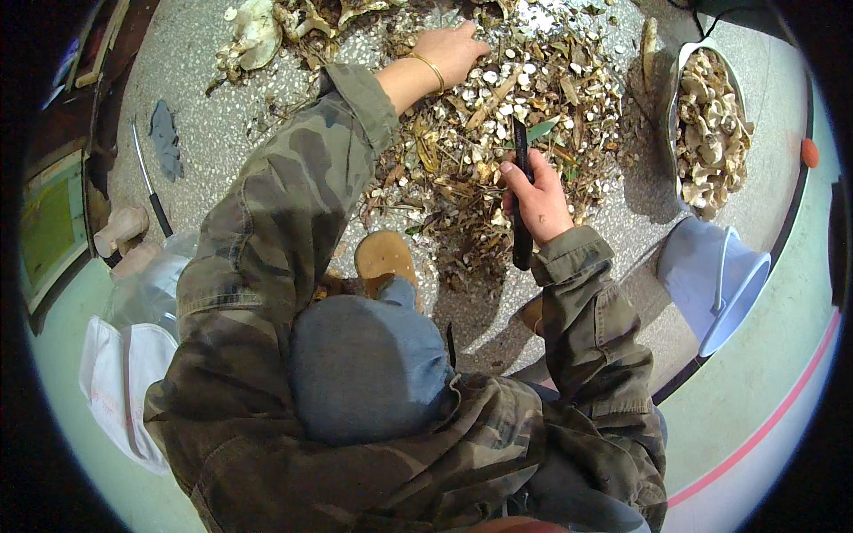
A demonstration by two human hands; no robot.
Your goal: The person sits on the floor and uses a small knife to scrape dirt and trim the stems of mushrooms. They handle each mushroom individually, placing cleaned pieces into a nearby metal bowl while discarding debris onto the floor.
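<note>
My left hand (450,56), with a gold bracelet at the wrist, reaches over the far side of a litter of dry leaves and plant scraps (460,180). Its palm side is hidden, so whether it holds anything does not show. Small round white pieces (490,77) lie scattered just right of it. In my right hand (541,203) is a long, narrow black tool (521,150), perhaps a knife, held lengthwise above the litter. A green leaf-like piece (543,128) shows beside its far end. Large pale mushrooms (258,36) lie at the upper left, on the speckled floor.
At right stands a basin (725,48) heaped with mushrooms (710,133). Nearer me is a light-blue bucket (693,273). Along the left lie a grey glove or cloth (165,140), a black-handled metal tool (158,210), clear plastic (143,290) and a white bag (110,386).
</note>
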